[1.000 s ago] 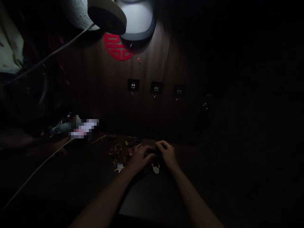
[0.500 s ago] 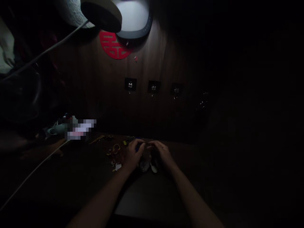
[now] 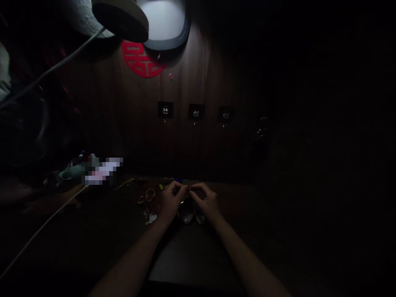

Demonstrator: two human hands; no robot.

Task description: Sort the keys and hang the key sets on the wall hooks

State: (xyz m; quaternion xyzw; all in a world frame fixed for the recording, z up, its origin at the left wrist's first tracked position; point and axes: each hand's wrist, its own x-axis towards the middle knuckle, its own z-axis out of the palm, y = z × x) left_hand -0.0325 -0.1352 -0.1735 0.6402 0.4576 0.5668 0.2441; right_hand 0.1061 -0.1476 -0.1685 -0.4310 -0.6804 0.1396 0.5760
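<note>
In the dim head view, my left hand (image 3: 171,200) and my right hand (image 3: 208,201) meet over the dark table, fingertips almost touching. Both have thumb and fingers pinched. Whatever is between them is tiny and dark, too small and dim to name. Below the hands lie two pale, rounded, shiny pieces (image 3: 187,218), partly hidden by my right hand. Left of my left hand are a yellow loop (image 3: 150,194), a small white piece (image 3: 151,218) and a small yellow-green block (image 3: 161,187). A blue bit (image 3: 178,181) shows just behind my left fingers.
A blurred-out bright screen (image 3: 103,171) with a white cable (image 3: 46,225) stands at left, beside a teal object (image 3: 73,171). A dim arm-like shape (image 3: 58,199) lies below it. Sockets (image 3: 196,112), a red paper cutout (image 3: 144,61) and a lamp (image 3: 120,18) are at the back.
My right hand has moved slightly left, and its fingers are bent more closely toward my left fingertips. The whole view has shifted slightly, so the background sits further left.
</note>
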